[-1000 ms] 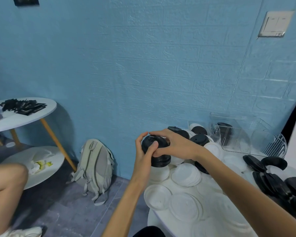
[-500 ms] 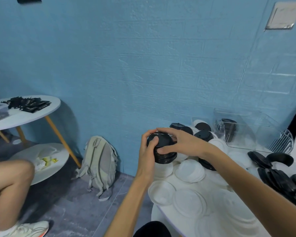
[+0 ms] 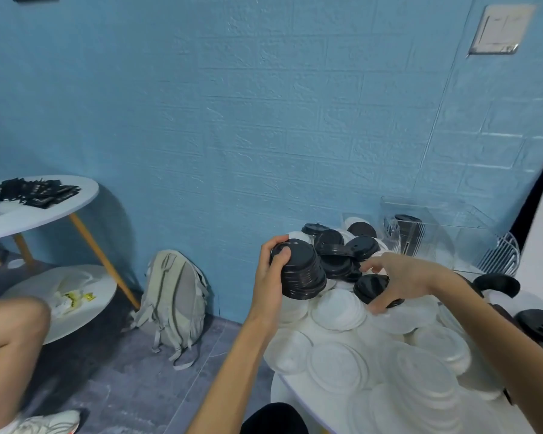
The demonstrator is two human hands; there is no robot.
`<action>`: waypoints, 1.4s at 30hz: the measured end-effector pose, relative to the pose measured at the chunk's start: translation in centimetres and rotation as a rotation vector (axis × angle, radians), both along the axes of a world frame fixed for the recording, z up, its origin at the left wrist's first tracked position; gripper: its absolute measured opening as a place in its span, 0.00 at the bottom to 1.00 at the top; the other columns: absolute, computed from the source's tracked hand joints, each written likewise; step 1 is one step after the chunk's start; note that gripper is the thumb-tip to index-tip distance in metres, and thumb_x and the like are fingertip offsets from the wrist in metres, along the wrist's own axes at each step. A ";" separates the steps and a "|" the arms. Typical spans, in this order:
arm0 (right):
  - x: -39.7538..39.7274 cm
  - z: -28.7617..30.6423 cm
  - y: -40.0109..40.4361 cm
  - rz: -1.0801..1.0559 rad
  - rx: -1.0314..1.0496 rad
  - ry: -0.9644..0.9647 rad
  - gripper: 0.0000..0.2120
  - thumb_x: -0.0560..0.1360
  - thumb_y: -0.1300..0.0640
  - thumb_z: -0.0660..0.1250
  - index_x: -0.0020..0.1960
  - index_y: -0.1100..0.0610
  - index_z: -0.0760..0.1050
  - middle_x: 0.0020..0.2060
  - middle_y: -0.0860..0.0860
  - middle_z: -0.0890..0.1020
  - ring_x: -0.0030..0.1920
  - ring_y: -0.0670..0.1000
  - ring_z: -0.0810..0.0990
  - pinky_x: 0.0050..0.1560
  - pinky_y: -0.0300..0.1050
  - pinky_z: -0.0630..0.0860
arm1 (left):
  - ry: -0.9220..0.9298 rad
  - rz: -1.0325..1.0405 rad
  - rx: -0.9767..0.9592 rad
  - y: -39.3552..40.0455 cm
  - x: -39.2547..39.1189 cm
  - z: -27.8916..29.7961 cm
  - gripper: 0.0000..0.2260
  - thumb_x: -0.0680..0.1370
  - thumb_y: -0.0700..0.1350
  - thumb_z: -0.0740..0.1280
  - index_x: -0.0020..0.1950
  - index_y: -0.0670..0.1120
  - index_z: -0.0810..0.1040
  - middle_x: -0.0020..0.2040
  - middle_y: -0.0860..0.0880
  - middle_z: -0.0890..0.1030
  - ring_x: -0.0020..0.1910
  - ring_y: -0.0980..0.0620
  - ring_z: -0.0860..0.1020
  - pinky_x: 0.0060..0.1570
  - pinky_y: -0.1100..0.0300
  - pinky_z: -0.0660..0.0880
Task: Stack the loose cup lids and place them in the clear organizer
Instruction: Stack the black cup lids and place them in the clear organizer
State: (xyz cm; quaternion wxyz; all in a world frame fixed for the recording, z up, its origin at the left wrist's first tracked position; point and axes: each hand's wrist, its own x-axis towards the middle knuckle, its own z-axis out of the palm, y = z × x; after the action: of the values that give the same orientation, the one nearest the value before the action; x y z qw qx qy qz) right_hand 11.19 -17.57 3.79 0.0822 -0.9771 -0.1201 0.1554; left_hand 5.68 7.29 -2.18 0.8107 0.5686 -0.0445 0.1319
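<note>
My left hand point(image 3: 271, 266) grips a tilted stack of black cup lids point(image 3: 303, 272) above the table's left edge. My right hand point(image 3: 398, 277) has left that stack and takes hold of a loose black lid point(image 3: 369, 285) lying on the pile, fingers curled round its rim. More loose black lids point(image 3: 342, 245) lie behind, toward the wall. White lids point(image 3: 339, 310) cover the table in front. The clear organizer point(image 3: 436, 233) stands at the back right against the wall, with a few black lids point(image 3: 406, 227) upright inside.
A white wire rack point(image 3: 499, 255) stands right of the organizer. More black lids point(image 3: 539, 324) lie at the right edge. A grey backpack point(image 3: 173, 296) leans on the blue wall. A white two-tier side table point(image 3: 32, 208) and a person's leg point(image 3: 10, 339) are at left.
My right hand came off the top of the black stack and moved right and down onto a loose black lid. My left hand keeps the stack, now tilted.
</note>
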 end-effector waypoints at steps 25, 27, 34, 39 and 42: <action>-3.7 3.5 6.2 0.157 0.696 -0.273 0.20 0.67 0.45 0.80 0.57 0.40 0.81 0.56 0.40 0.79 0.54 0.35 0.77 0.49 0.28 0.70 | 0.044 -0.114 0.042 -1.5 -0.4 -0.7 0.17 0.82 0.57 0.62 0.68 0.52 0.77 0.64 0.55 0.82 0.66 0.55 0.78 0.72 0.49 0.71; -3.5 2.8 6.9 0.214 0.691 -0.286 0.20 0.68 0.48 0.81 0.59 0.43 0.82 0.58 0.43 0.78 0.56 0.33 0.75 0.52 0.23 0.68 | 0.059 -0.119 0.017 -1.6 -0.6 -0.4 0.21 0.81 0.58 0.61 0.68 0.49 0.76 0.60 0.56 0.84 0.64 0.57 0.80 0.71 0.50 0.72; -3.0 1.8 7.6 0.255 0.734 -0.254 0.20 0.70 0.52 0.80 0.61 0.47 0.83 0.62 0.44 0.75 0.59 0.34 0.75 0.59 0.25 0.68 | 0.127 -0.059 0.030 -1.5 -0.4 -0.4 0.25 0.78 0.68 0.64 0.68 0.54 0.76 0.56 0.60 0.84 0.61 0.59 0.81 0.69 0.51 0.74; -3.0 1.8 7.7 0.251 0.694 -0.262 0.19 0.70 0.51 0.80 0.60 0.46 0.83 0.63 0.43 0.74 0.59 0.32 0.73 0.57 0.22 0.67 | 0.154 -0.050 0.087 -1.5 -0.3 -0.3 0.27 0.72 0.69 0.63 0.65 0.55 0.71 0.61 0.54 0.81 0.58 0.59 0.82 0.60 0.58 0.77; -3.0 1.9 7.8 0.237 0.690 -0.260 0.18 0.70 0.52 0.80 0.59 0.45 0.83 0.62 0.42 0.74 0.58 0.31 0.73 0.54 0.19 0.64 | 0.152 -0.037 0.101 -1.7 -0.3 -0.2 0.27 0.72 0.68 0.63 0.64 0.54 0.71 0.59 0.54 0.82 0.55 0.62 0.82 0.56 0.60 0.77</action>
State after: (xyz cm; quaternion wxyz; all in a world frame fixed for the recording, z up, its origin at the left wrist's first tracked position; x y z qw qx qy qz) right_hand 8.17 -9.81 5.67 0.3718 -0.8828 -0.2869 -0.0107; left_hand 5.34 5.59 -2.40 0.7844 0.6161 0.0001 0.0712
